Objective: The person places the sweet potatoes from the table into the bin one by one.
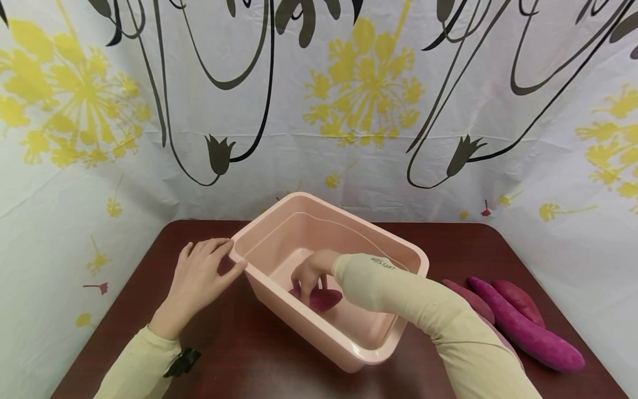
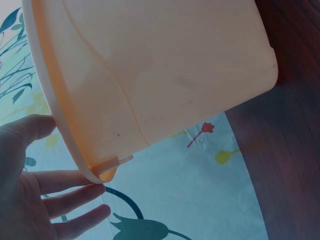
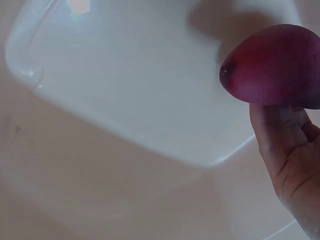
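Note:
A pink plastic tub [image 1: 299, 313] stands at an angle on the table. My left hand [image 1: 201, 274] holds its left corner, thumb and fingers spread to either side of the rim; the left wrist view shows the thumb tip against the rim [image 2: 56, 127]. Reaching down inside the tub, my right hand [image 1: 311, 271] grips a purple sweet potato [image 1: 326, 300] from above, low over the tub's floor. In the right wrist view the rounded end of this sweet potato [image 3: 275, 67] sticks out past the fingers, most of which it hides.
To the right of the tub lie a long bright purple root [image 1: 540, 341] and two shorter reddish sweet potatoes, one [image 1: 518, 299] behind it and one [image 1: 471, 299] partly hidden by my right sleeve. A patterned curtain [image 1: 279, 160] hangs behind the dark red table [image 1: 239, 354].

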Action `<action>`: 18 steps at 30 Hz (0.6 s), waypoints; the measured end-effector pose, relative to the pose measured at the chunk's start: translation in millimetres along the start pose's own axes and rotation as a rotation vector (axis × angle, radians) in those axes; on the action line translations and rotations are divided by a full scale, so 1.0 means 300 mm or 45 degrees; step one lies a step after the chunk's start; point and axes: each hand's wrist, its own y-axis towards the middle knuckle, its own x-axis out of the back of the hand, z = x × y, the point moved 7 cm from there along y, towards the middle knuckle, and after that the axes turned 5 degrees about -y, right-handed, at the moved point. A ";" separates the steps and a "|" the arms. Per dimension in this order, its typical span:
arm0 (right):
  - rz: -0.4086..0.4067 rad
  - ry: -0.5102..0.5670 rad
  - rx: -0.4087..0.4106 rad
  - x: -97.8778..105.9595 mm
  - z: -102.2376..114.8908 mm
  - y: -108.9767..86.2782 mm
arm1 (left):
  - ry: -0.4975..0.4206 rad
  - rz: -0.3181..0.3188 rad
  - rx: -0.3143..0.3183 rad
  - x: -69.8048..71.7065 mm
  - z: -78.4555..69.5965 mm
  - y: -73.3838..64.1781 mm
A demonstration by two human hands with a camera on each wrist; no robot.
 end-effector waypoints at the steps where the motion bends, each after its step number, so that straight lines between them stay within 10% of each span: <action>1: 0.008 -0.010 0.002 -0.003 0.003 0.001 | 0.000 0.002 0.002 0.000 0.000 0.000; 18: 0.100 -0.037 0.019 -0.041 0.011 0.003 | 0.009 0.003 -0.007 0.000 -0.001 0.002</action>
